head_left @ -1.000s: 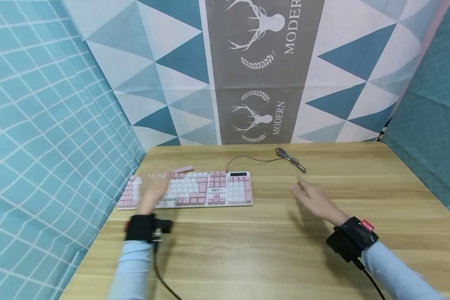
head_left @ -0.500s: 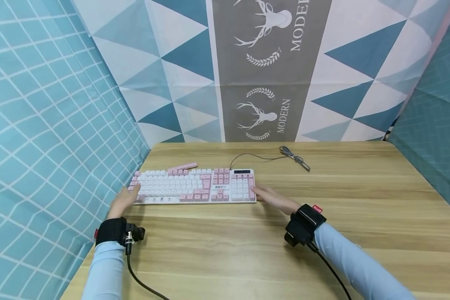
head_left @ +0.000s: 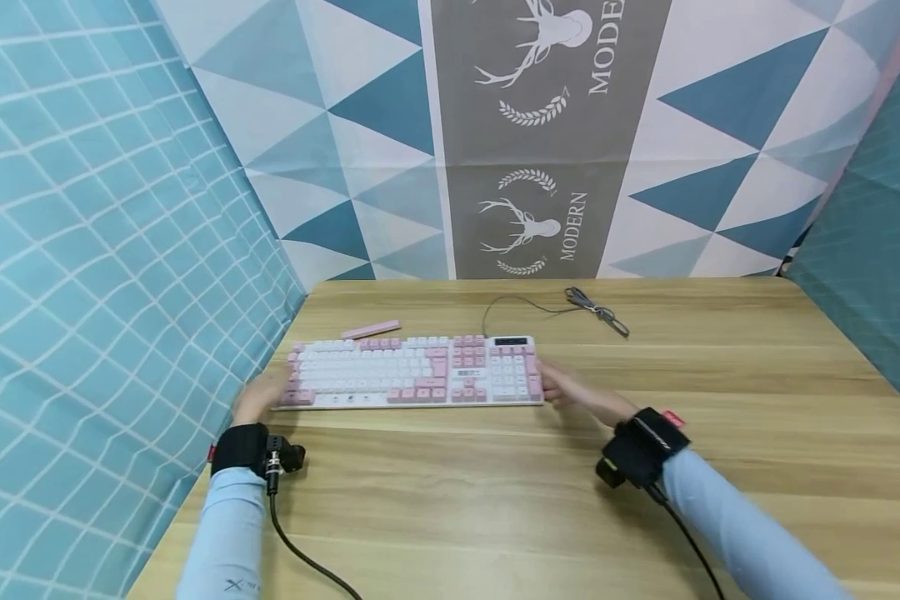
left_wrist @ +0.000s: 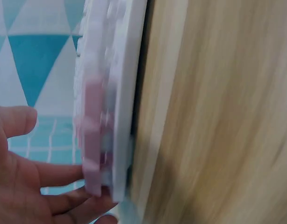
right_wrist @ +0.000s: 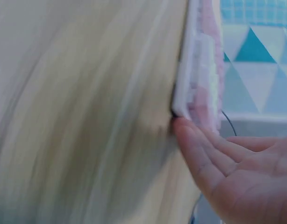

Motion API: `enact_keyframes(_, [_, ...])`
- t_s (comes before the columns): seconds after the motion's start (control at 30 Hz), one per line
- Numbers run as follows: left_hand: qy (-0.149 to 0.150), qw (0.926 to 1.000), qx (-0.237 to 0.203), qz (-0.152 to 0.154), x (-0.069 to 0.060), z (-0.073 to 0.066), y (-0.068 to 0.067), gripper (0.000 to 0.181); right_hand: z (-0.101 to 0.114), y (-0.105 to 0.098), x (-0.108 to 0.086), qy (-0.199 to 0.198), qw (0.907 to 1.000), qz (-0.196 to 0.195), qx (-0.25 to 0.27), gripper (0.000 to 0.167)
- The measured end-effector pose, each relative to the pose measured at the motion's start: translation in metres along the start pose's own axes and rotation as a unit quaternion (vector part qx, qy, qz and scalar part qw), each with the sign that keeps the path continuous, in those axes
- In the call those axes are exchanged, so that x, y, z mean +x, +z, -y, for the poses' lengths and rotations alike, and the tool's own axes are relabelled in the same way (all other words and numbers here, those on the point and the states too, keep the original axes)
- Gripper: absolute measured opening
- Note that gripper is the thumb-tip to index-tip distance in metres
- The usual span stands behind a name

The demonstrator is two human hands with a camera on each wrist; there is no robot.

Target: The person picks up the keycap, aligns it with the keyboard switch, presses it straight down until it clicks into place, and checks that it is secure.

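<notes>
A pink-and-white keyboard (head_left: 375, 375) lies on the wooden table, its long side roughly along the table's back edge. At its left end is my left hand (head_left: 258, 393). The left wrist view shows that hand's extended fingers (left_wrist: 64, 175) touching the keyboard's end, thumb held apart. On the opposite end, my right hand (head_left: 573, 392) touches the keyboard's edge with straight fingertips (right_wrist: 183, 126). Neither hand is curled round it.
A slim pink bar (head_left: 371, 329) lies behind the keyboard's left part. The keyboard's thin grey cable (head_left: 596, 312) runs to a tied bundle at the back right. A blue grid curtain (head_left: 105, 250) borders the table's left side, and a patterned cloth hangs behind.
Both hands have come to the keyboard's ends; the left first moved off the keys to the left end. In the last half second the keyboard has slid right, away from the pink bar.
</notes>
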State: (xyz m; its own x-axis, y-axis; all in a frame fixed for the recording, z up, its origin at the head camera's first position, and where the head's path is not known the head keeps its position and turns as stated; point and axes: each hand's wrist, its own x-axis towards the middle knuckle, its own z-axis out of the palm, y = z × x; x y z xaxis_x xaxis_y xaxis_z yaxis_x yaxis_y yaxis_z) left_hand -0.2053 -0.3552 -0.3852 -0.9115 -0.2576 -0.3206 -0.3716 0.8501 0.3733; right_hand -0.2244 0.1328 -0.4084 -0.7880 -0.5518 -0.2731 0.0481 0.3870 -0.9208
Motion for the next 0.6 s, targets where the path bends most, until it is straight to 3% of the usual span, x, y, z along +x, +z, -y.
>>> enact_keyframes(0.17, [0.06, 0.9982, -0.006, -0.004, -0.01, -0.031, 0.02, 0.069, -0.019, -0.036, -0.046, 0.061, 0.9976, -0.03, -0.013, 0.081])
enact_keyframes(0.33, [0.097, 0.9953, -0.004, -0.007, -0.025, -0.065, 0.043, 0.051, -0.038, -0.069, -0.09, 0.11, 0.9924, -0.049, -0.028, 0.086])
enact_keyframes(0.47, [0.129, 0.9916, 0.001, -0.001, -0.038, -0.09, 0.059, 0.049, -0.048, -0.088, -0.117, 0.14, 0.9861, -0.065, -0.062, 0.088])
enact_keyframes(0.6, [0.143, 0.9895, -0.021, 0.008, -0.049, -0.106, 0.071, 0.05, -0.054, -0.101, -0.134, 0.166, 0.9799, -0.076, -0.08, 0.09])
